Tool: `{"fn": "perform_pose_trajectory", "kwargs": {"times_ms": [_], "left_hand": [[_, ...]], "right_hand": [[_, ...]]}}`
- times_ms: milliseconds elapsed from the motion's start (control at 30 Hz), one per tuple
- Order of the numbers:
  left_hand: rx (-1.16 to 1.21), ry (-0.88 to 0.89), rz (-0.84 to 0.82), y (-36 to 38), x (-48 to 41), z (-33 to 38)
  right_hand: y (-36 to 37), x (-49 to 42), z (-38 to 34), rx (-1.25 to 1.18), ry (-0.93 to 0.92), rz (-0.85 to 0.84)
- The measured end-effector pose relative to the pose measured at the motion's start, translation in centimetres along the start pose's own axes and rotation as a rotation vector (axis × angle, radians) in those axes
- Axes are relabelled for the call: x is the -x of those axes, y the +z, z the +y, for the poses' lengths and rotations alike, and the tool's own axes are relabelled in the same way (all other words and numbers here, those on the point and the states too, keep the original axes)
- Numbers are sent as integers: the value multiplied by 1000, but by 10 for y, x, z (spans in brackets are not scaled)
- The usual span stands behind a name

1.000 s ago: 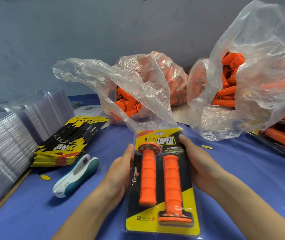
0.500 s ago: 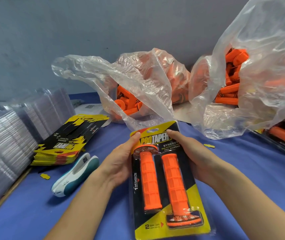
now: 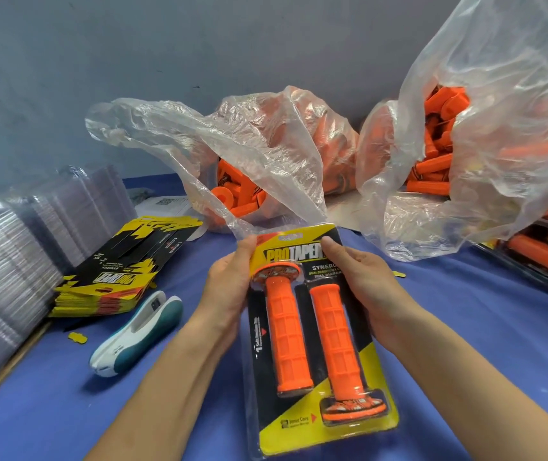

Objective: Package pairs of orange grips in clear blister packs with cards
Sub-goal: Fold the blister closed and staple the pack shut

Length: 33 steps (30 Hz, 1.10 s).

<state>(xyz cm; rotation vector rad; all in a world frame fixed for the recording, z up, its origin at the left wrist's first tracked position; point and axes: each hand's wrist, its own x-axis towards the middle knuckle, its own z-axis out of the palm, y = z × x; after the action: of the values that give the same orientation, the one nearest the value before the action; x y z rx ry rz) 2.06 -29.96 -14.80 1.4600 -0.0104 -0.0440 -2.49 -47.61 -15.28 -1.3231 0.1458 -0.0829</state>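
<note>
First, lower centre of the frame: one clear blister pack [image 3: 309,327] with a yellow-and-black card [image 3: 299,430] inside, held tilted above the table, header end away from the camera.

Contents: two orange grips [image 3: 287,337], side by side and head to tail. The left one has its flange at the top, the right one at the bottom.

Left hand [image 3: 229,287]: grips the pack's upper left edge, thumb on the front at the corner, fingers curled behind.

Right hand [image 3: 362,281]: grips the upper right edge, thumb on the front over the printed header, fingers clamped round the back.

Table [image 3: 465,327]: blue cover.

Left of centre: white-and-teal hand tool [image 3: 136,334], lying flat, with a small yellow scrap [image 3: 77,337] just beside it.

Behind the tool: stack of printed cards [image 3: 116,271], slightly fanned.

Left edge: stacks of empty clear shells [image 3: 6,261], with more rows behind the cards.

Right edge: piled packs [image 3: 545,254] holding orange grips, partly cut off by the frame.

Far centre: open clear plastic bag [image 3: 266,154] with loose orange grips inside. A white sheet [image 3: 166,202] bearing a printed code lies to its left.

Far right: larger clear bag [image 3: 498,128], also holding loose orange grips.

Behind all: grey-blue wall [image 3: 133,61].
</note>
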Motion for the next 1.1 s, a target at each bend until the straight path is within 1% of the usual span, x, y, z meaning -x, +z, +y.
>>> {"fn": "perform_pose_trajectory", "kwargs": {"times_ms": [67,133,167,233,300,367,467,533,567,633,767,867,967,1100], "left_hand": [[-82,-44,-48,3,7,-5],[-209,-87,-149,5,20,-13],[-268,-90,-201,6,27,-17],[-306,-52,-270,8,37,-20],[-302,10,-271,8,41,-21],[-245,45,-244,9,42,-19],[-138,77,-94,10,37,-14],[-144,84,-13,10,34,-12],[-147,80,-3,11,34,-11],[-103,56,-24,11,37,-10],[14,4,-34,11,39,-3],[42,-23,-42,10,39,-5],[3,-19,-88,9,40,-8],[-139,49,-195,8,48,-11]], "right_hand": [[-6,-4,-3,-79,13,108],[-16,-7,-7,-160,26,216],[-20,-7,-8,-173,26,254],[-26,-7,-8,-162,38,292],[-26,-4,-7,-166,44,300],[-21,3,-7,-170,29,301],[-12,16,4,-55,36,284],[-7,25,16,60,55,311],[-6,29,19,99,40,332],[-7,33,20,110,-11,345],[-9,36,10,52,-91,325],[-7,37,8,51,-147,350],[-9,36,7,44,-181,390],[-19,33,4,4,-205,433]]}}
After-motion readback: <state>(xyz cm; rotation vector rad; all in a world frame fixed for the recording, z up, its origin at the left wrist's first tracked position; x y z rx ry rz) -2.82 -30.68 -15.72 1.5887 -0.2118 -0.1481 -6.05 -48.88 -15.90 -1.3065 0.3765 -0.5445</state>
